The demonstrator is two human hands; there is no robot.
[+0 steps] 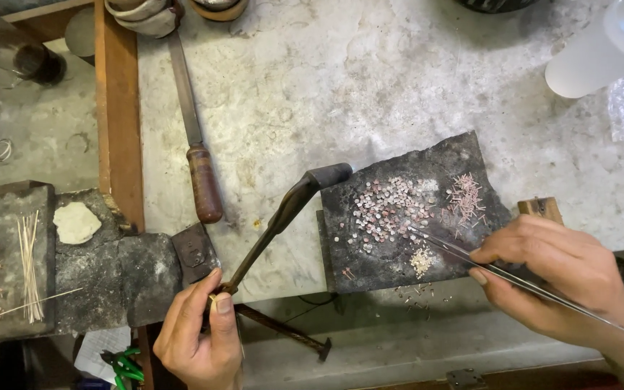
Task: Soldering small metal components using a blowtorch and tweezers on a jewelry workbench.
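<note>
My left hand (198,334) grips the handle end of a dark metal torch (283,217), whose bent nozzle rests at the left edge of a charred black block (391,267). On that block lie several small pinkish discs (388,206), a bunch of thin pink wire bits (464,198) and a small pale heap (420,261). My right hand (554,271) holds long steel tweezers (456,253); their tips reach the discs near the block's middle.
A wood-handled file (195,137) lies on the grey worktop. At left, another charred block (9,260) bears thin pale rods (29,263) and a white lump (76,222). A white plastic bottle (601,50) lies top right; green-handled pliers (124,365) sit below.
</note>
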